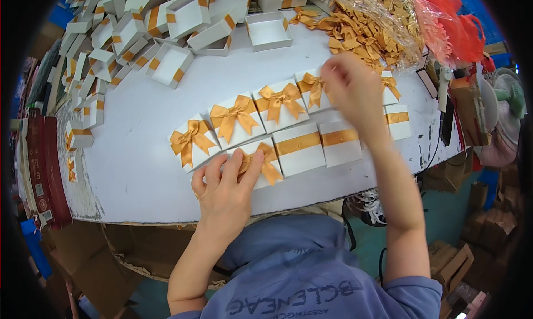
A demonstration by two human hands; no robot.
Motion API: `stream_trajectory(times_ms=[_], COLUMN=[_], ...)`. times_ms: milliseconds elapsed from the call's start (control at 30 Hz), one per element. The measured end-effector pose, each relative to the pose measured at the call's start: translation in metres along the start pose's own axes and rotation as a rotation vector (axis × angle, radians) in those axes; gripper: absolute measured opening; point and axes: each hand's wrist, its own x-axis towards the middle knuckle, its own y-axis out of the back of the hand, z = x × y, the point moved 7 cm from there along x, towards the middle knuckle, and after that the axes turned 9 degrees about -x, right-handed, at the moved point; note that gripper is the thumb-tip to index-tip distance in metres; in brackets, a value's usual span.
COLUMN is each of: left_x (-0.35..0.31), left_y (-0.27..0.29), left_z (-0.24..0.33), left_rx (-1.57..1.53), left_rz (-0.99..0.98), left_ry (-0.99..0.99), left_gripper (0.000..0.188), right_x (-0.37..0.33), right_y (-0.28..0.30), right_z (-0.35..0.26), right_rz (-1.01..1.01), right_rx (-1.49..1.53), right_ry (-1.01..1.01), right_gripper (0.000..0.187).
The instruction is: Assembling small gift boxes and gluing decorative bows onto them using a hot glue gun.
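Observation:
My left hand grips a gold satin bow against the front-left white box, thumb and fingers around its loop. My right hand is raised over the back row, blurred and curled; whether it holds anything cannot be made out. Along the back row, white lidded boxes carry gold bows on their bands. In the front row, beside the left hand's box, one box and another box have plain gold bands, each with a small shiny dot. A further banded box sits right of my right forearm.
Open white boxes with gold bands are heaped at the far left. A pile of loose gold bows lies at the back right, with clear plastic and a red bag nearby. A white-handled tool and a fan stand at the right edge.

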Motion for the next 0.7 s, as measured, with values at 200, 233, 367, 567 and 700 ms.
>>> stream_trajectory(times_ms=[200, 233, 367, 567, 700], left_x=[0.007, 0.008, 0.012, 0.079, 0.097], left_y=[0.0, 0.001, 0.005, 0.029, -0.009], left_z=[0.003, 0.003, 0.003, -0.004, -0.011], left_rx=[0.018, 0.007, 0.001, -0.968, -1.686], left_rz=[-0.078, -0.079, -0.105, 0.33, 0.432], left_ry=[-0.022, -0.024, -0.02, 0.158, 0.518], left_gripper=[0.042, 0.043, 0.043, 0.025, 0.018], right_x=[0.075, 0.078, 0.081, 0.037, -0.023], right_y=[0.002, -0.004, -0.005, -0.002, -0.014], right_z=[0.086, 0.087, 0.065, 0.014, -0.011], right_rz=[-0.122, -0.206, -0.284, -0.238, -0.372], right_rx=[-0.568, -0.651, -0.659, 0.561, 0.815], right_ry=[0.079, 0.082, 0.03, -0.211, -0.283], right_gripper=[0.016, 0.016, 0.009, 0.017, 0.019])
